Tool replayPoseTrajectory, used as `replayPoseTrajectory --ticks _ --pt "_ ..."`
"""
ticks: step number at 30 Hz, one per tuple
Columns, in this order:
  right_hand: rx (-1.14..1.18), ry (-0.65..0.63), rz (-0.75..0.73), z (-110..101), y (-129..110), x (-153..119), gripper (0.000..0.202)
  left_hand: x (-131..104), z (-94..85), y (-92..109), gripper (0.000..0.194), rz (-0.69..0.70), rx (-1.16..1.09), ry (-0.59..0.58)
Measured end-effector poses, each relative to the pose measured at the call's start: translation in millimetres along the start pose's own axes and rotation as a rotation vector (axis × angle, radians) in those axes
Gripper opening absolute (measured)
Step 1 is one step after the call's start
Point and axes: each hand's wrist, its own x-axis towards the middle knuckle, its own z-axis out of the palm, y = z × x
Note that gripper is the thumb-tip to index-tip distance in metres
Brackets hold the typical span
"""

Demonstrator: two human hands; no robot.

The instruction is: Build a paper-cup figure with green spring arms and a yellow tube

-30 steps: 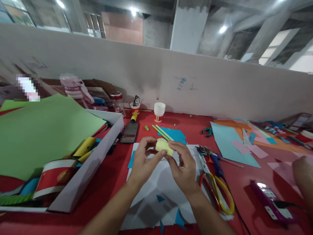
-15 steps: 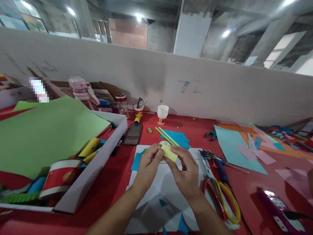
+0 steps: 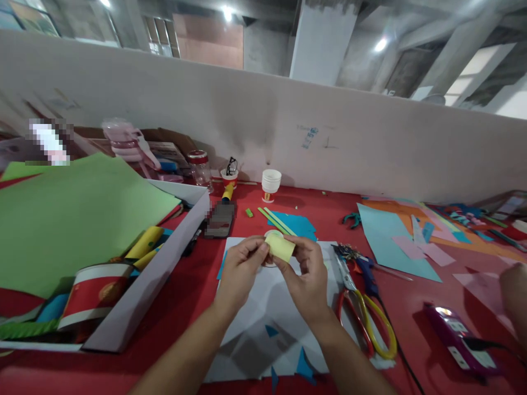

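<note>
Between both hands is a small piece of yellow paper (image 3: 280, 248), slightly curved. My left hand (image 3: 242, 269) pinches its left edge between thumb and fingers. On the other side my right hand (image 3: 305, 274) grips the right edge and lower corner. Behind the paper a round whitish item (image 3: 273, 233) is mostly hidden. Under the hands lies a white sheet (image 3: 263, 307) with blue paper scraps (image 3: 304, 365) near its front edge. Scissors (image 3: 366, 312) with red and yellow handles rest right of my right hand, beside a blue glue gun (image 3: 368, 273).
At the left stands a white box (image 3: 164, 274) with green paper (image 3: 86, 214) and a red paper cup (image 3: 96, 291). Stacked cups (image 3: 270, 184) stand by the wall. A purple power strip (image 3: 459, 337) lies at right, near another person's hand (image 3: 514, 296).
The yellow paper has been turned and now shows a broader, flatter face. Both hands still hold it. The view has tipped slightly, and another person's hand shows more at the right edge.
</note>
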Motion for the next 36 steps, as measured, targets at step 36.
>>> replayPoseTrajectory --ticks 36 --pt "0.042 0.053 0.018 -12.5 18.0 42.8 0.004 51.4 -17.3 33.4 0.035 0.158 0.368 -0.332"
